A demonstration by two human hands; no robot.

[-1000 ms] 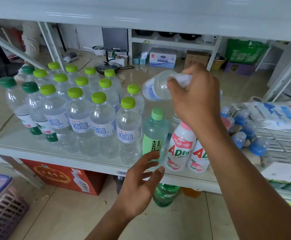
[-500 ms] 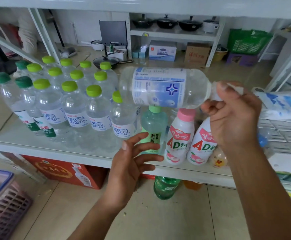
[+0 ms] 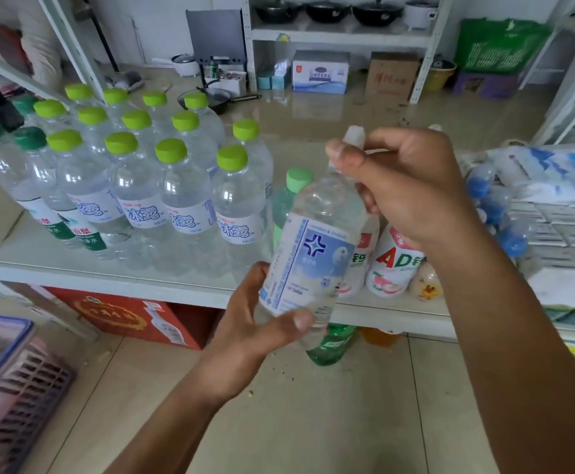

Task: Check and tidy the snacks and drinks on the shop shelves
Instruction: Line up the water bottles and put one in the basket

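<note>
The blue-label bottle (image 3: 317, 241) is clear glossy plastic with a smooth, shiny label; water bottles (image 3: 183, 200) are the same see-through plastic, their lime caps (image 3: 171, 150) more matt; AD bottles (image 3: 392, 268) are opaque white plastic; shelf (image 3: 108, 285) top smooth and reflective; floor (image 3: 313, 405) tiles glossy; basket (image 3: 16, 398) dull slatted plastic; red box (image 3: 125, 316) looks like printed cardboard

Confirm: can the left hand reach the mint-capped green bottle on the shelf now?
Probably not. The left hand holds the base of the blue-label bottle, whose neck the right hand grips, and that bottle blocks the mint-capped green bottle. It would need to let go first.
</note>
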